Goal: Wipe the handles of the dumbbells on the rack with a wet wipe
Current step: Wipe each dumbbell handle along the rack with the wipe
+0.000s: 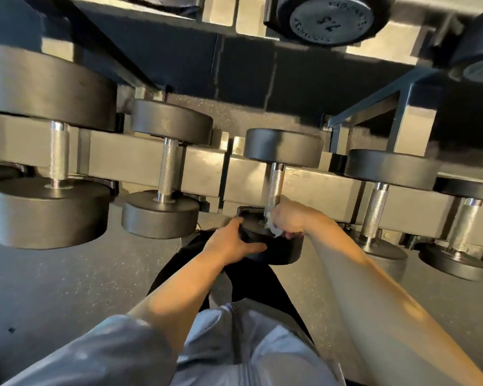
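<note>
A row of black dumbbells with knurled steel handles lies across the grey rack rail (204,165). The middle dumbbell's handle (275,185) runs down to its near head (276,250). My right hand (289,218) is curled round the lower end of that handle, with a crumpled white wet wipe (272,227) bunched in its grip. My left hand (230,242) holds the left edge of the same near head, thumb laid across its face. The wrapped part of the handle is hidden under my right fist.
To the left sit a large dumbbell (57,151) and a medium one (168,168). Two more dumbbells (375,210) (464,227) lie on the right. An upper shelf holds a weight marked 7.5 (331,19). Speckled grey floor (53,282) lies below, with my legs near the rack.
</note>
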